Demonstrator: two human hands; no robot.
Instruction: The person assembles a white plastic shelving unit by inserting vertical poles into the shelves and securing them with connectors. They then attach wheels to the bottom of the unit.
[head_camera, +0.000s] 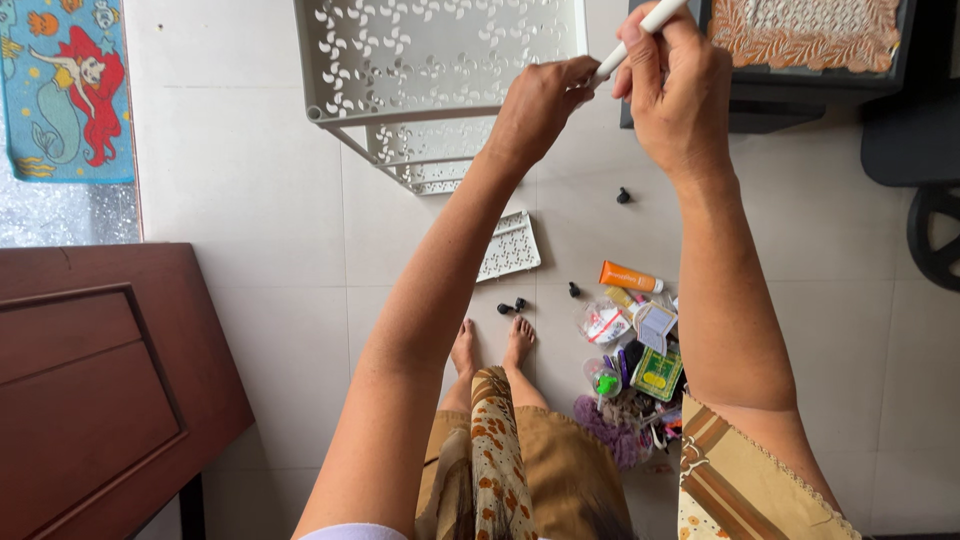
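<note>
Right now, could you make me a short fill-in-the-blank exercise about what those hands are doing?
1. The right hand grips a slim ____ rod.
2. The left hand pinches that rod's lower ____.
3. Behind the hands is a white perforated ____.
4. An ____ tube lies on the floor.

Missing words: white; end; shelf; orange

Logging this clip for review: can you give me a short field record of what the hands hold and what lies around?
left hand: grips the corner of a white plastic shelf
right hand: holds a white rod by that corner
floor: loose white panel, orange tube, pile of small items
person: standing barefoot
</note>
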